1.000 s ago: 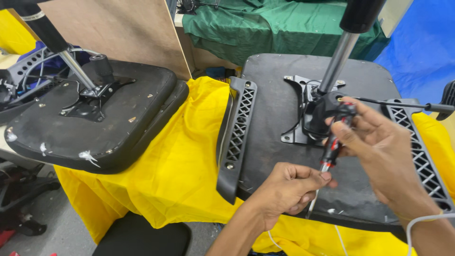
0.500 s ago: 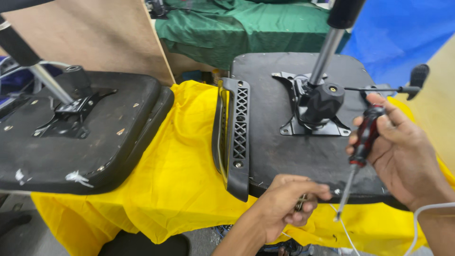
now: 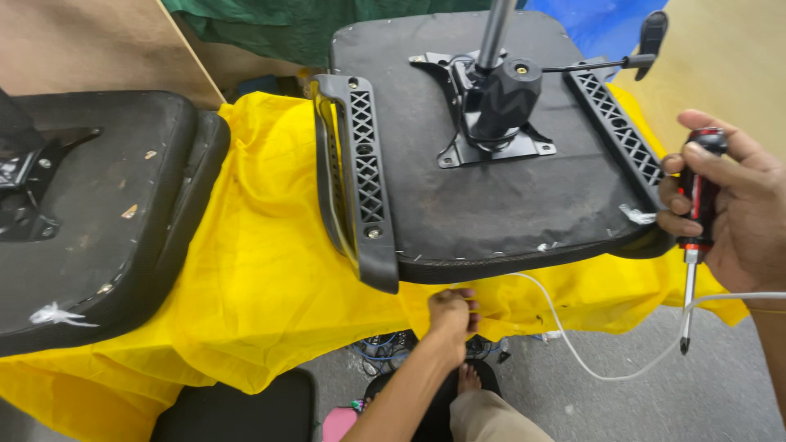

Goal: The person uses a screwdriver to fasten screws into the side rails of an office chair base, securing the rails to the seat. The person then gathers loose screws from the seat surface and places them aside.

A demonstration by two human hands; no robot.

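An upturned black chair seat (image 3: 491, 205) lies on yellow cloth (image 3: 262, 270), its metal mechanism and gas cylinder (image 3: 495, 90) pointing up. A black lattice armrest bracket (image 3: 360, 176) runs along its left side, another (image 3: 614, 131) along the right. My right hand (image 3: 737, 200) grips a red-and-black screwdriver (image 3: 696, 221) upright, tip down, just off the seat's right front corner. My left hand (image 3: 452, 315) is low, below the seat's front edge, fingers curled against the yellow cloth; whether it holds something small I cannot tell.
A second upturned black seat (image 3: 90, 213) lies at the left on the same cloth. A white cable (image 3: 589, 360) loops over the grey floor. Green cloth (image 3: 270, 29) and a wooden board (image 3: 82, 41) stand behind. A black stool (image 3: 237, 409) sits below.
My left hand dropped from the seat's underside to below its front edge. My right hand carried the screwdriver away from the mechanism to the right front corner. The view shifted.
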